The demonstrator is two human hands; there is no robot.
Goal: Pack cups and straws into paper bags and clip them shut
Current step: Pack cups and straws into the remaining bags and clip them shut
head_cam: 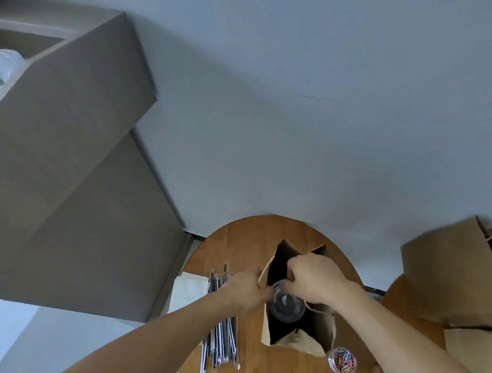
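Right at your right hand's fingers, curled in a narrow pinch, you have the upper rim of the clear cup. The cup sits in the mouth of the open paper bag, low and centre in the frame, just below your right hand.

You see the cup end-on as a round outline. I judge that its long axis points down into the bag, close to your line of sight, so it is lined up with the opening and not lying across it. From your fingertips the cup hangs toward the bottom of the frame, with the dark inside of the bag all around it.

Your left hand is just left of the cup, with its fingers closed on the bag's left rim and apparently pulling the mouth wide. The fingertips are partly hidden by the paper edge. Your right hand is the one carrying the cup. The next move looks like a straight drop along that axis, and it depends on the left rim staying clear of the cup's side.

The wrapped straws lie in a bundle left of the bag, with their length running up and down the frame. A small round tub of coloured paper clips sits just beside the bag's lower right corner on the round wooden table. More paper bags stand at the right edge of the frame, and cardboard boxes fill the upper left.
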